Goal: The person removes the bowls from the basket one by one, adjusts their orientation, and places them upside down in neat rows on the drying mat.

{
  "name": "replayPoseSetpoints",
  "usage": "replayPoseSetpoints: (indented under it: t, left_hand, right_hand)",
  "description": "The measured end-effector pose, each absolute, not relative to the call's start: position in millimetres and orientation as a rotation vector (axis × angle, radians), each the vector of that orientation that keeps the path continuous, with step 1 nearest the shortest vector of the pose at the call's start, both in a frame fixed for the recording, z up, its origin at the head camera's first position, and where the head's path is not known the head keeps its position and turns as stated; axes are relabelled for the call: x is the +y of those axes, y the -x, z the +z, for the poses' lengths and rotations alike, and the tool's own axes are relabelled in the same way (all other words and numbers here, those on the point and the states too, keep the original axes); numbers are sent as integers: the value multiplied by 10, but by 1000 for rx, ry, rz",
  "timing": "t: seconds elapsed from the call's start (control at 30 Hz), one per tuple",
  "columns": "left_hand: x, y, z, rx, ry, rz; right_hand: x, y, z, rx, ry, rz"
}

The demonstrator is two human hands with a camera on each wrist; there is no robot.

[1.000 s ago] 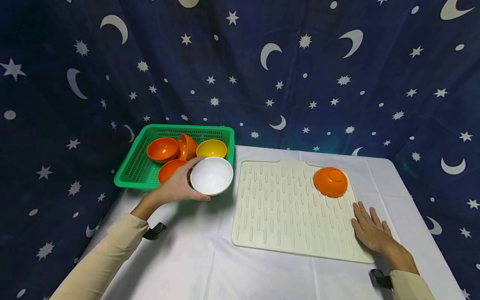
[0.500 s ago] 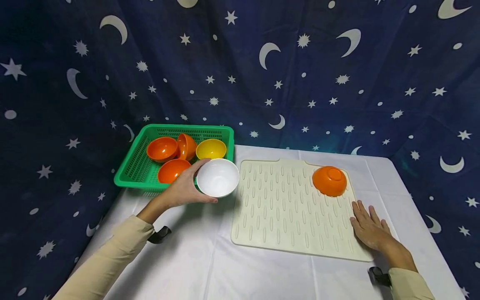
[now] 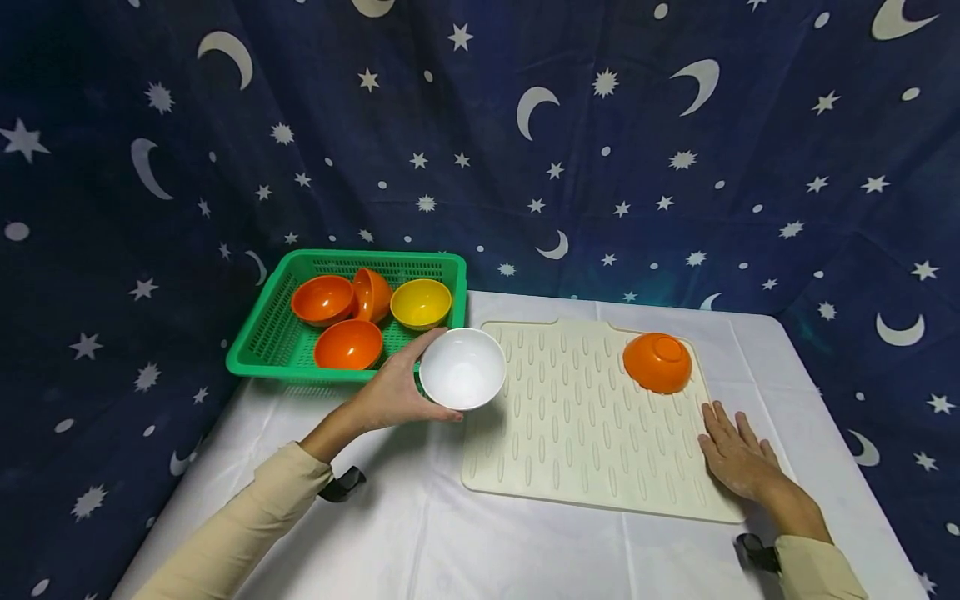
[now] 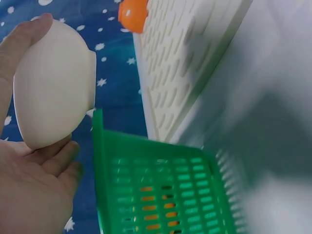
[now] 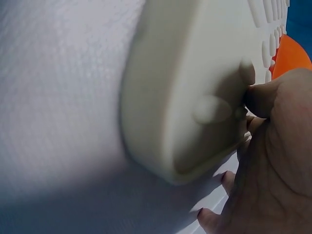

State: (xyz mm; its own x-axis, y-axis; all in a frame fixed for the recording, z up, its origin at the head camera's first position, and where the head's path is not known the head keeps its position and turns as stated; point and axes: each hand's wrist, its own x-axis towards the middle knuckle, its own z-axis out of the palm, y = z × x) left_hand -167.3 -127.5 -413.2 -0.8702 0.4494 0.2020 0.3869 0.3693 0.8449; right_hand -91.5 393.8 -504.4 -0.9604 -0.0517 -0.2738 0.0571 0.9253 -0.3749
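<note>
My left hand grips a white bowl by its rim, thumb on the near side and fingers on the far side. The bowl hangs in the air between the green basket and the cream drying mat, overlapping the mat's left edge in the head view. In the left wrist view the white bowl shows its outer side. My right hand lies flat with fingers spread on the mat's right edge. Upside down on the mat's far right part sits an orange bowl.
Inside the basket are an orange bowl, a tipped orange bowl, another orange bowl at the front and a yellow bowl. A white cloth covers the table. A dark star-patterned curtain hangs behind.
My left hand has carried the white bowl rightward and slightly toward me, away from above the basket to the mat's left edge. The right hand stays in place.
</note>
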Motion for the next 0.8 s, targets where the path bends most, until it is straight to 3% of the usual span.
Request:
replayPoseSetpoints:
  t: [0.8]
  left_hand:
    - [-849, 1394, -4399, 2425, -936, 1403]
  right_hand:
    - [3929, 905, -5045, 2876, 8, -599]
